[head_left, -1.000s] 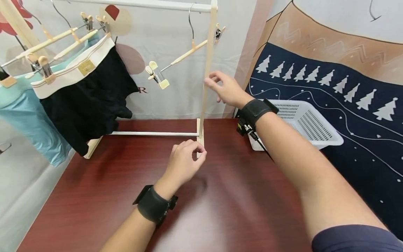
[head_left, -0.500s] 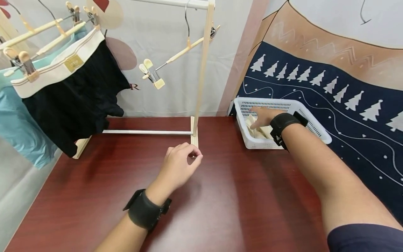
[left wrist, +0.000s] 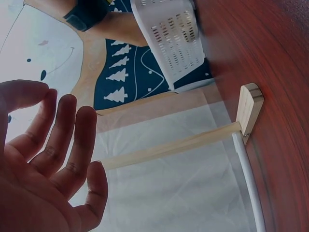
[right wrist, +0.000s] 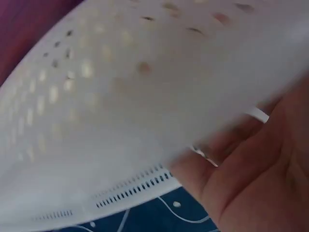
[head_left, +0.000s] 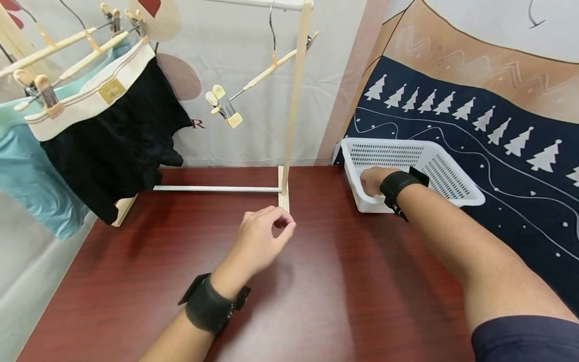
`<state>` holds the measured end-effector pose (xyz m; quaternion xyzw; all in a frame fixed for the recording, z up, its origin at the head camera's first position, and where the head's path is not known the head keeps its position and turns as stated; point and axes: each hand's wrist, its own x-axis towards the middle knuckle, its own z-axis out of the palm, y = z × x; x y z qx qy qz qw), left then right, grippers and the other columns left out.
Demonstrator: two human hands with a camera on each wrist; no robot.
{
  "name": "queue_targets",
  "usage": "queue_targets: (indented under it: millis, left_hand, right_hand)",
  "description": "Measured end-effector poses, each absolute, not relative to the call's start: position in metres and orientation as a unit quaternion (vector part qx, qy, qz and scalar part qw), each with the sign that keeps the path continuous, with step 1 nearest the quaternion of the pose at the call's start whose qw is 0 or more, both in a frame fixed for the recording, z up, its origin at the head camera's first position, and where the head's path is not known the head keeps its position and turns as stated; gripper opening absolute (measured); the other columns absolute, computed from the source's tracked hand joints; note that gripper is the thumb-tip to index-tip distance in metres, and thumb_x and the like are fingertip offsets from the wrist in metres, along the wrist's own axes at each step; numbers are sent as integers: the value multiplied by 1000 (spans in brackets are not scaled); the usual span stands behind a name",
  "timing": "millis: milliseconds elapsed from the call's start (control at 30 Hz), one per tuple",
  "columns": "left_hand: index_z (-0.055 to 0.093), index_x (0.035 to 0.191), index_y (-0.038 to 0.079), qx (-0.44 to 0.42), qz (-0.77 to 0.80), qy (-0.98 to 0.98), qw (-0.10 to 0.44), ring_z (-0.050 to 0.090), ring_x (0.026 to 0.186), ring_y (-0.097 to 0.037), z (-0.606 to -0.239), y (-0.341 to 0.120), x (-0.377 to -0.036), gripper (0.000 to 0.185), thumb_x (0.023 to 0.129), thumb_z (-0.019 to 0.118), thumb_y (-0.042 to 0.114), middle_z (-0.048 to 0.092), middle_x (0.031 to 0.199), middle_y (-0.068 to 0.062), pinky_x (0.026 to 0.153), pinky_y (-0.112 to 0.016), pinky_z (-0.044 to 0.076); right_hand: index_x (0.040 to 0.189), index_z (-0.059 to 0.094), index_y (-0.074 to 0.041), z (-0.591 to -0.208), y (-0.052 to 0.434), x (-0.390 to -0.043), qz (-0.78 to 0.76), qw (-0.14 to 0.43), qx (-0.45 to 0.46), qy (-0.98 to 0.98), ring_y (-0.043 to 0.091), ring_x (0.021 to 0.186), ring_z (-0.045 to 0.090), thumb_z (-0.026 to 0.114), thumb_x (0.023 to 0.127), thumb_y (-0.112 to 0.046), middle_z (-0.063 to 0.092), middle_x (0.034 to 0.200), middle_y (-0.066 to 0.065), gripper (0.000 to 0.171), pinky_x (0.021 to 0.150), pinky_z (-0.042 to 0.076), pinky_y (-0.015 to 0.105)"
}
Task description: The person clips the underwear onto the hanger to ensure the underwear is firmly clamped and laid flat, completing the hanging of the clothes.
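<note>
The white basket (head_left: 445,173) sits at the table's (head_left: 316,291) right edge, its long side running from near the rack's upright post (head_left: 294,100) away to the right. The right hand (head_left: 373,182) reaches down inside its near end; whether those fingers grip anything I cannot tell. The left hand (head_left: 262,241) hovers just before the rack's foot (head_left: 283,193), fingers loosely curled, holding nothing.

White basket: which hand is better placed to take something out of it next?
Right. The right hand already reaches into the white basket at the table's right edge. The left hand hovers empty over the table near the rack's foot, apart from the basket.
</note>
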<state>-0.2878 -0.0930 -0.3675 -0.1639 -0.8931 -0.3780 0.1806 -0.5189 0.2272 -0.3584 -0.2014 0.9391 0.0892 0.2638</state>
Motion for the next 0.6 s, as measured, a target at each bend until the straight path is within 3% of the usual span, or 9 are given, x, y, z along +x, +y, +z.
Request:
queue_targets:
  millis: [133, 233, 300, 400, 467, 533, 600]
  left_hand:
    - [67, 85, 24, -161, -380, -893, 181, 60, 80, -7, -368, -92, -290, 9, 90, 69, 19, 62, 80, 13, 82, -35, 37]
    - [67, 86, 25, -163, -380, -893, 179, 59, 81, -6, -369, -91, -290, 7, 90, 69, 20, 62, 81, 13, 82, -35, 37]
    - [67, 86, 25, -168, -382, -892, 174, 59, 81, -6, -369, -91, -289, 7, 91, 68, 20, 62, 81, 13, 82, -34, 37]
    - [68, 87, 24, -173, -388, -890, 166, 59, 82, -7, -369, -90, -289, 7, 92, 67, 19, 63, 82, 12, 83, -35, 37]
    - [68, 88, 23, -176, -394, -888, 161, 60, 82, -8, -369, -89, -289, 7, 93, 66, 19, 63, 83, 12, 84, -36, 37]
    - [69, 88, 22, -178, -398, -885, 160, 62, 83, -10, -369, -89, -290, 7, 93, 66, 18, 65, 83, 11, 85, -37, 38]
    - [69, 88, 21, -179, -403, -884, 158, 62, 84, -11, -369, -89, -290, 7, 93, 65, 18, 66, 84, 10, 86, -39, 39]
  right_hand:
    - [87, 64, -6, -359, 232, -516, 60, 255, -213, 941, 20, 68, 53, 55, 88, 2, 63, 80, 7, 12, 62, 42, 30]
    - [80, 58, -7, -354, 236, -511, 23, 209, -222, 952, 20, 68, 47, 58, 83, 2, 55, 76, 6, 10, 63, 38, 31]
    - [89, 54, -5, -347, 241, -506, -9, 175, -212, 961, 22, 72, 49, 58, 84, 0, 53, 80, 8, 7, 65, 40, 34]
    - [122, 50, 1, -331, 248, -499, -48, 129, -180, 974, 31, 78, 53, 54, 87, -4, 57, 88, 17, 36, 73, 44, 43]
    - [134, 47, 5, -322, 254, -497, -53, 76, -173, 981, 37, 87, 59, 50, 89, -5, 63, 96, 25, 47, 80, 48, 49]
    - [121, 58, 9, -312, 258, -495, -50, 12, -168, 984, 39, 82, 58, 49, 86, -5, 63, 88, 25, 38, 78, 47, 50]
    - [90, 62, 6, -305, 261, -493, -52, -64, -172, 982, 37, 74, 56, 47, 86, -5, 59, 76, 21, 19, 69, 45, 46]
